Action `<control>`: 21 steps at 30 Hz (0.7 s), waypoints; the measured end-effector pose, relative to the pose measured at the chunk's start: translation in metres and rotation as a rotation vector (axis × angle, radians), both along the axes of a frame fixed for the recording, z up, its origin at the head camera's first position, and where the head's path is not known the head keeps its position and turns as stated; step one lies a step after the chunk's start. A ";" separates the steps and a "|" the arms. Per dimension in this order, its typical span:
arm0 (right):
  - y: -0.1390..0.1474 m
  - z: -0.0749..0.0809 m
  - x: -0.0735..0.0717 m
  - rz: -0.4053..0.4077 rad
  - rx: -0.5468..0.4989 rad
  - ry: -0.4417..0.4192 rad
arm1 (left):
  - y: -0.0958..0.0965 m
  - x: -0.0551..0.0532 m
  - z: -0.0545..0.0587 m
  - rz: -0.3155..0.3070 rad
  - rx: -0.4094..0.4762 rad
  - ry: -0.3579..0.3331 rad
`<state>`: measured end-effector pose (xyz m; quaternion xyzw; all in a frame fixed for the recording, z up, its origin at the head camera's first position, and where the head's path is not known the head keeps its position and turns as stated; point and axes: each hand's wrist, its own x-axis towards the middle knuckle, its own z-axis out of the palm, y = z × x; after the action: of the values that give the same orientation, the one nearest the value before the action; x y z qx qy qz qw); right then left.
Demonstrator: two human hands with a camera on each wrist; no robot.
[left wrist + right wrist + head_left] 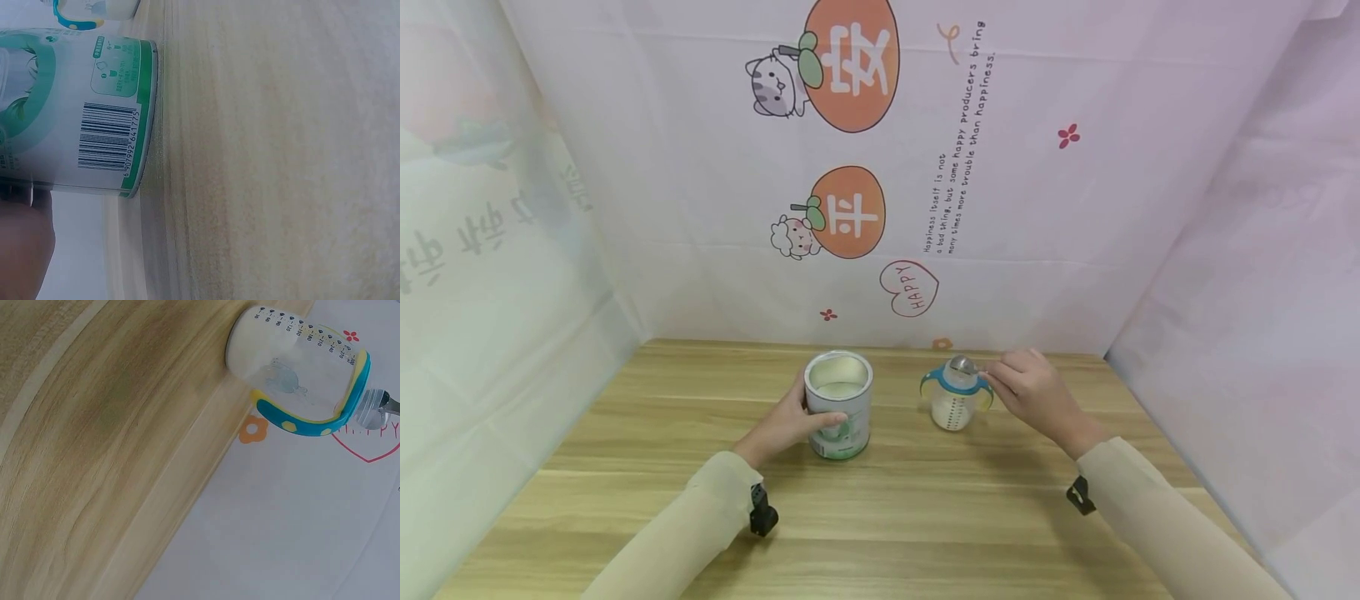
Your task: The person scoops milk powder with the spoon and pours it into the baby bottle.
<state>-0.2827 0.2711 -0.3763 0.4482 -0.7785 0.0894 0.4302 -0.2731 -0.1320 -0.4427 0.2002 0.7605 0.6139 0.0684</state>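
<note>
My left hand (790, 425) grips the side of a white-and-green milk powder can (841, 425), thumb across its front. The can stands upright and open, with pale powder inside. To its right stands a clear baby bottle (953, 410) with a blue-and-yellow double handle (300, 426) and white powder in it. My right hand (1033, 392) pinches the handle of a metal spoon (962, 364), whose bowl is right at the bottle's open neck. In the right wrist view the spoon (391, 406) shows at the neck, and the right hand is out of frame.
Both containers stand toward the back of a wooden table (880, 517). A printed white cloth (1037, 250) hangs behind it, with more cloth at both sides. A dark wrist camera (763, 512) sits at the left cuff, another (1081, 496) at the right.
</note>
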 end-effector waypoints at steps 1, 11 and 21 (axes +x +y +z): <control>0.000 0.000 0.000 0.002 0.000 0.005 | 0.000 0.000 0.000 -0.001 0.000 0.001; 0.000 0.002 0.002 -0.002 -0.051 0.001 | 0.000 0.000 0.000 -0.003 0.014 0.002; 0.000 0.002 0.003 -0.052 -0.108 -0.055 | 0.000 0.003 0.001 -0.001 0.018 -0.012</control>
<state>-0.2799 0.2715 -0.3738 0.4012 -0.7955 0.1324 0.4344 -0.2697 -0.1315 -0.4417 0.1974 0.7545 0.6218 0.0716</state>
